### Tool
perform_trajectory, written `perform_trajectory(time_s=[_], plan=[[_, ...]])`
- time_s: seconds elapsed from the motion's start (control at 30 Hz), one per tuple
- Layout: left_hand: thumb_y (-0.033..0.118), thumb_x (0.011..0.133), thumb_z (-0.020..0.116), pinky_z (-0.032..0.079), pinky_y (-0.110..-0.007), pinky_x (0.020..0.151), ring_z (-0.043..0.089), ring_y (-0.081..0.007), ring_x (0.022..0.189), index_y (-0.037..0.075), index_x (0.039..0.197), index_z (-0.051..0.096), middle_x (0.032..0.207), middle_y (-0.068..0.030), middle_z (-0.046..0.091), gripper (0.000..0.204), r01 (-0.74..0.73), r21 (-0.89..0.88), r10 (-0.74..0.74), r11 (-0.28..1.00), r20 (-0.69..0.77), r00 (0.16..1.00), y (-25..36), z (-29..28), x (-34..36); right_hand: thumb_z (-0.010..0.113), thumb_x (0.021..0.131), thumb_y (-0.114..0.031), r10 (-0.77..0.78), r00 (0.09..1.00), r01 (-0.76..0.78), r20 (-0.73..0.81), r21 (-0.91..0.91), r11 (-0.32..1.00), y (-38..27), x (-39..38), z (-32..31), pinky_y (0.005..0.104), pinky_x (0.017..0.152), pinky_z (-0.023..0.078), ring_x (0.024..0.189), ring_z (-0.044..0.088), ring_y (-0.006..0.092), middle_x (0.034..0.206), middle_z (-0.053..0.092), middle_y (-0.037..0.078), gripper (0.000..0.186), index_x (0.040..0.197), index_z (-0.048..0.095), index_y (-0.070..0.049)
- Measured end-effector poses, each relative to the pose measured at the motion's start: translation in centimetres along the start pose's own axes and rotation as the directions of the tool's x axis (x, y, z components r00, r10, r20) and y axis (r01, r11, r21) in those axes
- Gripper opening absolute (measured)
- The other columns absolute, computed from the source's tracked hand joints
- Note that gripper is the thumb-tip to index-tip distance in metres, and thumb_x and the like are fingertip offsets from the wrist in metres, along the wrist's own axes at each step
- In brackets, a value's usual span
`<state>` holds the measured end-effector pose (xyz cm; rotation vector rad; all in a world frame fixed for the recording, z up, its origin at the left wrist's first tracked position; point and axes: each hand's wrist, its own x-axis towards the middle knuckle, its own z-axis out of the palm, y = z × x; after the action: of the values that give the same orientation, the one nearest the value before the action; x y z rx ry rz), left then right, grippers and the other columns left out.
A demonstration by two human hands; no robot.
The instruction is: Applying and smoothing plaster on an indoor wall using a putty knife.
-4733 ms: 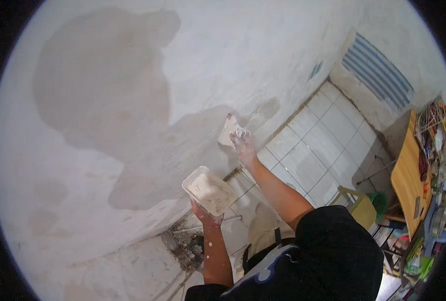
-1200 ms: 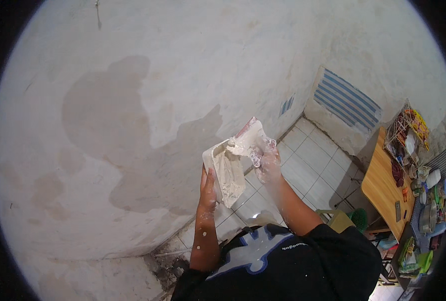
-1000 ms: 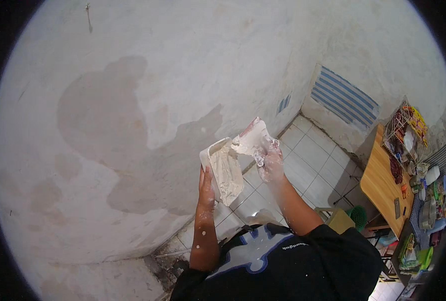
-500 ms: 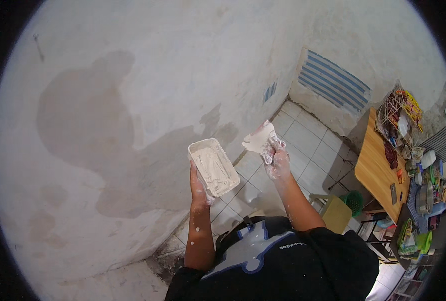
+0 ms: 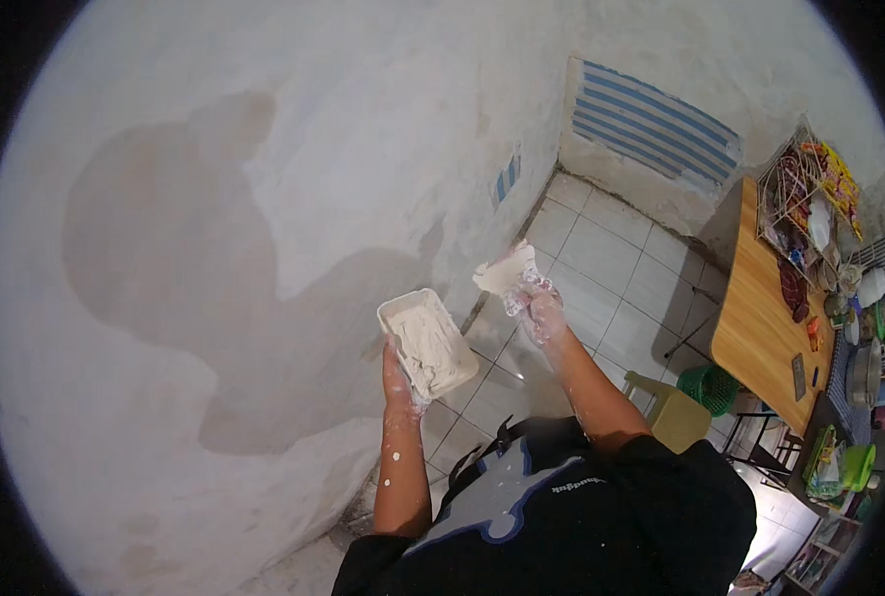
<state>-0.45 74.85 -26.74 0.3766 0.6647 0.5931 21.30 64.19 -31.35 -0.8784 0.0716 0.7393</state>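
Observation:
My left hand (image 5: 400, 385) grips the side of a whitish rectangular tub (image 5: 459, 378), its fingers partly hidden beneath it. Pale, creamy putty (image 5: 426, 343) with ridged marks fills the tub. To the right, my right hand (image 5: 545, 318) is closed on a flat scraper (image 5: 505, 272), whose blade is thickly coated in the same putty. White smears cover the right fingers, and splashes dot both forearms. The scraper is held apart from the tub, close to the whitish plastered wall (image 5: 353, 129) on the left.
A striped blue-and-white panel (image 5: 656, 121) is on the far wall. On the right stands a wooden table (image 5: 760, 328) carrying a wire rack (image 5: 795, 204), with a green basket (image 5: 708, 389) and an olive plastic stool (image 5: 673, 417) nearby. Pale tiles (image 5: 591, 258) cover the floor.
My view has shifted, so the striped panel sits further left and higher. The tub appears slightly lower, and the scraper hand slightly left. Both hands keep their holds.

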Motion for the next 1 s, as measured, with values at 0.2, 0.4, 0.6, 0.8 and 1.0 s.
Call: perform_trajectory(time_s=[0.2, 0.4, 0.6, 0.8, 1.0], plan=[[0.047, 0.093, 0.043, 0.045, -0.044, 0.096, 0.053, -0.0303, 0.115, 0.006, 0.135, 0.039, 0.130, -0.0131, 0.050, 0.059, -0.042, 0.149, 0.066, 0.988, -0.155, 0.986, -0.8, 5.1, 2.2, 0.049, 0.091, -0.009, -0.035, 0.990, 0.033, 0.135, 0.011, 0.999, 0.5, 9.6, -4.3, 0.0296, 0.066, 0.050, 0.075, 0.061, 0.0161, 0.085, 0.063, 0.005, 0.014, 0.097, 0.060, -0.004], [0.046, 0.093, 0.045, 0.042, -0.044, 0.098, 0.050, -0.0295, 0.117, 0.006, 0.136, 0.039, 0.131, -0.0118, 0.049, 0.058, -0.076, 0.127, 0.115, 0.989, -0.337, 0.935, -1.6, 8.5, 2.4, 0.052, 0.090, -0.010, -0.211, 0.977, 0.211, -0.014, -0.013, 0.977, 8.7, 22.8, -3.5, 0.0324, 0.069, 0.049, 0.078, 0.061, 0.0180, 0.082, 0.061, 0.005, 0.011, 0.096, 0.059, -0.005], [0.050, 0.092, 0.044, 0.044, -0.048, 0.096, 0.050, -0.0326, 0.116, 0.006, 0.138, 0.036, 0.132, -0.0151, 0.046, 0.063, -0.063, 0.137, 0.111, 0.989, -0.376, 0.920, -2.3, 8.6, 4.0, 0.050, 0.092, -0.031, -0.359, 0.928, 0.207, -0.095, -0.671, 0.712, 8.3, 26.1, 3.4, 0.0399, 0.082, 0.045, 0.094, 0.055, 0.0332, 0.101, 0.059, 0.017, 0.033, 0.108, 0.057, -0.004], [0.050, 0.091, 0.045, 0.045, -0.047, 0.095, 0.051, -0.0325, 0.115, 0.005, 0.137, 0.036, 0.132, -0.0156, 0.046, 0.065, -0.152, 0.149, 0.199, 0.977, -0.388, 0.900, -1.6, 8.7, 3.0, 0.056, 0.089, -0.022, -0.468, 0.801, 0.492, 0.375, -0.856, 0.157, 8.3, 17.9, 2.6, 0.0437, 0.081, 0.045, 0.092, 0.058, 0.0367, 0.099, 0.061, 0.021, 0.032, 0.113, 0.056, 0.000], [0.051, 0.090, 0.047, 0.046, -0.048, 0.093, 0.052, -0.0324, 0.113, 0.005, 0.136, 0.038, 0.129, -0.0153, 0.049, 0.065, -0.182, 0.133, 0.215, 0.974, -0.305, 0.928, -2.0, 10.3, 3.8, 0.054, 0.087, -0.015, -0.586, 0.713, 0.522, 0.385, -0.849, 0.078, 8.3, 27.1, -7.4, 0.0437, 0.075, 0.047, 0.088, 0.061, 0.0336, 0.093, 0.064, 0.017, 0.020, 0.102, 0.059, -0.002]])
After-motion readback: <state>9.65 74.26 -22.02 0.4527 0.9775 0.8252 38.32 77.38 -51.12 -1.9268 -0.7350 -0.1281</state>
